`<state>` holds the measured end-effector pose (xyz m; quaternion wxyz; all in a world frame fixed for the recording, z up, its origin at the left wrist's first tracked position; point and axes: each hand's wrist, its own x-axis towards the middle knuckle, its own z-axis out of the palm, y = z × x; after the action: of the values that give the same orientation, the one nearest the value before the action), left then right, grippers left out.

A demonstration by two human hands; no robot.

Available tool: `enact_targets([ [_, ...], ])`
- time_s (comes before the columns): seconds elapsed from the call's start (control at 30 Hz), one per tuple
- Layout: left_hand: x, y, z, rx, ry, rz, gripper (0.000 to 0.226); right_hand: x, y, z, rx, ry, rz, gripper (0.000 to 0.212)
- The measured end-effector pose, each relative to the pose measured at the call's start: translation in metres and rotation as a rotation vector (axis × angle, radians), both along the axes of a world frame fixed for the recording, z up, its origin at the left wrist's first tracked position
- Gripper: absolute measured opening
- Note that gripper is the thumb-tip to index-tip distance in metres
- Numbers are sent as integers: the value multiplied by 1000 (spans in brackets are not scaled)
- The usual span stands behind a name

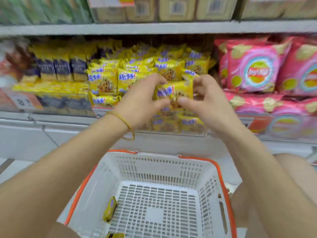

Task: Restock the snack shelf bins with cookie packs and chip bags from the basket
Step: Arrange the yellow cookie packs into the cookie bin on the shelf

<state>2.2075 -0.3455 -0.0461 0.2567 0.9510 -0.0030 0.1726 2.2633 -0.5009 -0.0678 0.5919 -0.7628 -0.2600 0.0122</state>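
Grey metal shelving is seen right across the view, brightly and evenly lit. On the top tier, beige cartons are lined up, and green packs are blurred at the left. A price label marked 8 is shown on the left front rail. What looks like pale floor is glimpsed at lower left.

The grey middle shelf carries blue-and-yellow packs at the left, a heap of yellow cookie packs in the centre and pink chip bags stacked at the right. The upper shelf above bears blurred beige boxes.
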Motion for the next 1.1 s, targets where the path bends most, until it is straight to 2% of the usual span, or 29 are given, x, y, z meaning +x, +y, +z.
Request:
enact_targets([
  [0.13, 35, 3, 23, 135, -76, 88, 45, 32, 16, 24, -157, -121, -118, 46],
  [0.23, 55, 5, 27, 252, -22, 145, 44, 42, 17, 24, -287, -142, -150, 43],
  [0.33, 64, 9, 32, 316, 38, 203, 44, 47, 16, 24, -351, -268, -212, 37],
  [0.53, 78, 7, 35, 389, 115, 231, 43, 68, 16, 24, -570, -432, -317, 47],
  [0.83, 96, 13, 45, 642, 167, 212, 40, 87, 21, 22, -636, -498, -458, 58],
  [0.93, 94, 16, 46, 709, 176, 205, 38, 88, 26, 19, -566, -544, -414, 62],
  [1.03, 92, 14, 37, 796, 57, 218, 37, 91, 29, 19, -515, -592, -373, 60],
  [1.1, 88, 11, 31, 734, -58, 206, 41, 98, 32, 21, -631, -639, -444, 49],
])
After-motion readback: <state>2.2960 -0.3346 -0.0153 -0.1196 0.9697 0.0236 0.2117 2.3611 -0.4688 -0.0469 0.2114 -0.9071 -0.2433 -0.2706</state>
